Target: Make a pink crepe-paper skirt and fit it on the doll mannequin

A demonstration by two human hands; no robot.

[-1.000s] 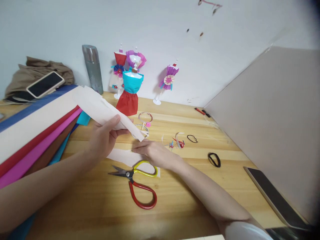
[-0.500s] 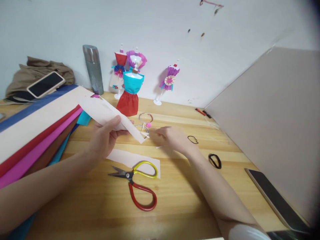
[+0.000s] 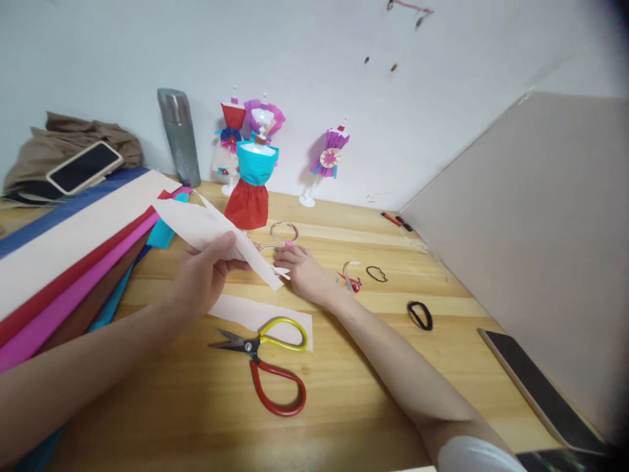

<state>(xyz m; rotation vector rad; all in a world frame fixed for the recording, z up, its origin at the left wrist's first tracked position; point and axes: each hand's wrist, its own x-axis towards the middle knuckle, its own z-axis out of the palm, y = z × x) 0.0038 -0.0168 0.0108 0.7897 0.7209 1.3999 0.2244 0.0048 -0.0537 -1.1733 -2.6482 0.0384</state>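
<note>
The left hand (image 3: 206, 272) grips the cream paper strip (image 3: 216, 236); its long axis slopes down-right to the right hand (image 3: 302, 272), whose closing is unclear.

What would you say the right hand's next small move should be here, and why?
Probably pinch the small pale scrap under its fingertips and lift it. The right hand rests on the table at that scrap, while the left hand holds the cream paper strip raised beside it.
</note>
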